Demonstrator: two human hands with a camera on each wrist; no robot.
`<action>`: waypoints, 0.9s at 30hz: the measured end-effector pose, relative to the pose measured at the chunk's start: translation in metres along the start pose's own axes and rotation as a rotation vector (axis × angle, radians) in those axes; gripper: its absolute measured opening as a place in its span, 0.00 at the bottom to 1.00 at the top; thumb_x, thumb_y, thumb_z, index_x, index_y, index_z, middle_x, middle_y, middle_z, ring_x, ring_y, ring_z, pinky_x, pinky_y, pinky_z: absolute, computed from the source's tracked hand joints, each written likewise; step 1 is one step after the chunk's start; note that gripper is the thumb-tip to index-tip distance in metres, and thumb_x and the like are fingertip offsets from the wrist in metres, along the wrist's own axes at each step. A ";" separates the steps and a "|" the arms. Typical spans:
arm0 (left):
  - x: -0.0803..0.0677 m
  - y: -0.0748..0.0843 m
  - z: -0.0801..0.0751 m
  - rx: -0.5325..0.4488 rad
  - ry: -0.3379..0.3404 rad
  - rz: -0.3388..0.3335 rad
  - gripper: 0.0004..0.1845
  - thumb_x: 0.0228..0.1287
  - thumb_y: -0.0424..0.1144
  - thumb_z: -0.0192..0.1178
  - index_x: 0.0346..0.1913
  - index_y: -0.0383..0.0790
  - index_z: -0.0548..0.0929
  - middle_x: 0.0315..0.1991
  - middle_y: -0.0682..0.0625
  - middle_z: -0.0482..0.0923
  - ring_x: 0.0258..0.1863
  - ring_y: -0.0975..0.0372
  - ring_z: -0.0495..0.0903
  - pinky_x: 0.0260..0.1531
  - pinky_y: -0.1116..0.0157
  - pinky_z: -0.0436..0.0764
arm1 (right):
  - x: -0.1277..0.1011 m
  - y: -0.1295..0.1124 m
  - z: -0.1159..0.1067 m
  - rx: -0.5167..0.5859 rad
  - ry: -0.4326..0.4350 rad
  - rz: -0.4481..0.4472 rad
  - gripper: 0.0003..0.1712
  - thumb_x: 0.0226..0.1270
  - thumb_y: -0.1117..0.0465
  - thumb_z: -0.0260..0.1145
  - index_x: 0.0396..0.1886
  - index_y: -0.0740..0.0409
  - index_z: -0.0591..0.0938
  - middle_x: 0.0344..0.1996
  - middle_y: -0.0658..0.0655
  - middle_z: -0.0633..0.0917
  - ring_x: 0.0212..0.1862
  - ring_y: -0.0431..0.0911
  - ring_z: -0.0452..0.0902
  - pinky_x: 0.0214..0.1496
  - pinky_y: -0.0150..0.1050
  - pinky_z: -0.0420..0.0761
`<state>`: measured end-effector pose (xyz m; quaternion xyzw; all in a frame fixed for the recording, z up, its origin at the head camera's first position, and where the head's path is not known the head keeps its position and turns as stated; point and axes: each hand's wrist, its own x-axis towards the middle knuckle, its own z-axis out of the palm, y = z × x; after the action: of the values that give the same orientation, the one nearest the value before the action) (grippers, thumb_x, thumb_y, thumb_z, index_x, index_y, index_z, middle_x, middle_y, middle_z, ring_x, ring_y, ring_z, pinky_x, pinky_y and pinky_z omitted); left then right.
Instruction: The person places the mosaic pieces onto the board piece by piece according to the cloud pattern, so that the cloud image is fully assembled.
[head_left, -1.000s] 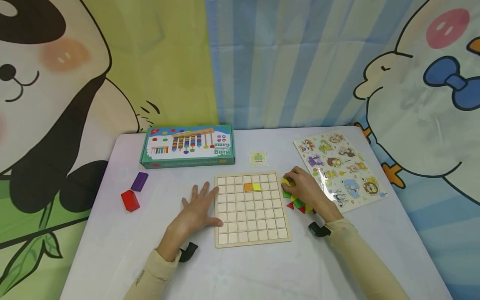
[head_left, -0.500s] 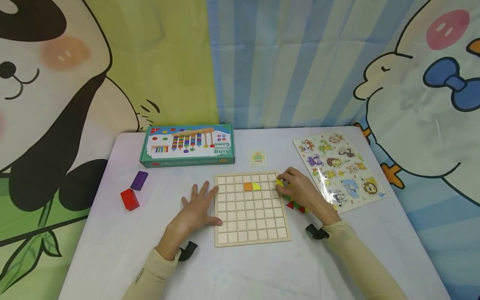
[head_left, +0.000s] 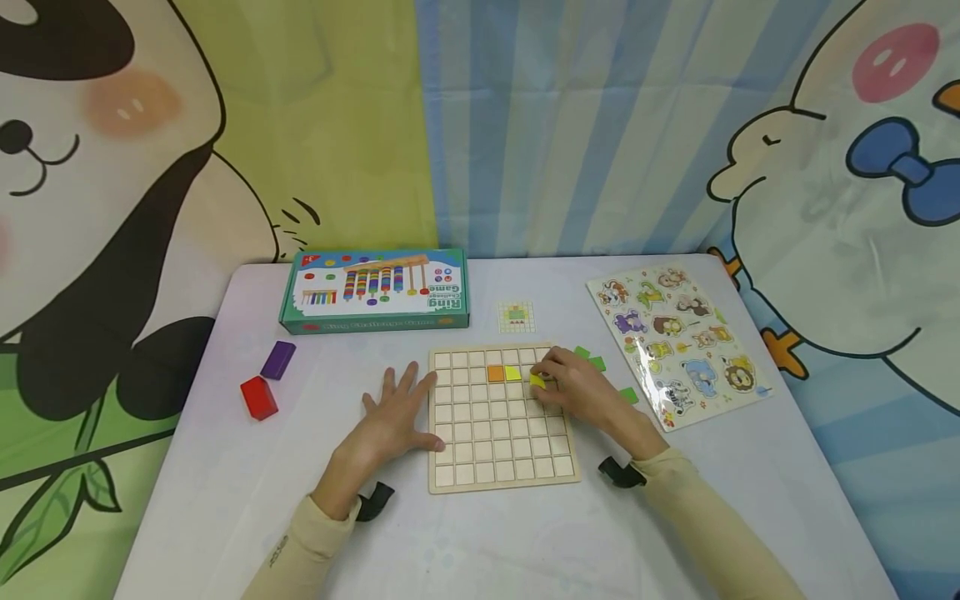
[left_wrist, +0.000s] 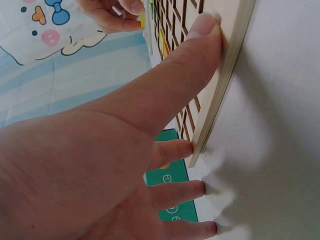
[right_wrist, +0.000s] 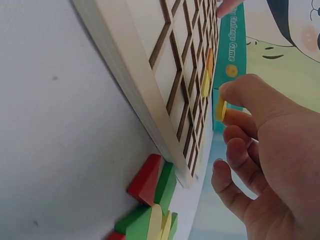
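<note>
A wooden grid board (head_left: pixel 504 473) lies on the white table, with an orange square tile (head_left: pixel 496 373) and a yellow square tile (head_left: pixel 513 372) side by side in its second row. My left hand (head_left: pixel 386 425) is spread at the board's left edge, its thumb on the frame in the left wrist view. Over the upper right of the board, my right hand (head_left: pixel 581 387) pinches another yellow tile (right_wrist: pixel 221 108) between thumb and index finger. Its other fingers are loosely bent. Green tiles (head_left: pixel 596 363) and a red triangular piece (right_wrist: pixel 145 179) lie by the board's right edge, partly hidden beneath this hand.
A small pattern card (head_left: pixel 517 317) lies behind the board. At the back left stands a green game box (head_left: pixel 375 292), with a purple block (head_left: pixel 278 360) and a red block (head_left: pixel 258 398) in front. An animal sticker sheet (head_left: pixel 678 342) lies at the right.
My right hand has moved left from the tile pile to over the board, carrying the yellow tile. My left hand has stayed at the board's edge.
</note>
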<state>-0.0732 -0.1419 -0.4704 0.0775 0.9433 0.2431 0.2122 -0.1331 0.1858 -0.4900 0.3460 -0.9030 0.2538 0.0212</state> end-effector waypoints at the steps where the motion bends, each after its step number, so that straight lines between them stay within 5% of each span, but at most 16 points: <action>1: 0.000 0.000 0.000 -0.002 -0.001 -0.001 0.61 0.44 0.51 0.81 0.80 0.42 0.57 0.82 0.34 0.41 0.79 0.31 0.33 0.62 0.19 0.42 | 0.000 -0.001 0.001 -0.001 -0.005 0.002 0.14 0.61 0.59 0.77 0.45 0.59 0.88 0.39 0.52 0.82 0.36 0.43 0.78 0.38 0.35 0.80; 27: 0.000 -0.002 0.001 0.004 0.001 0.000 0.61 0.45 0.52 0.80 0.81 0.44 0.57 0.82 0.35 0.41 0.79 0.32 0.33 0.62 0.20 0.42 | -0.004 -0.001 0.012 -0.015 -0.055 -0.030 0.14 0.64 0.58 0.75 0.48 0.57 0.89 0.40 0.50 0.82 0.36 0.38 0.75 0.37 0.32 0.79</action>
<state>-0.0734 -0.1429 -0.4719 0.0777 0.9440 0.2411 0.2115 -0.1282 0.1820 -0.5005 0.3662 -0.8999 0.2369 0.0030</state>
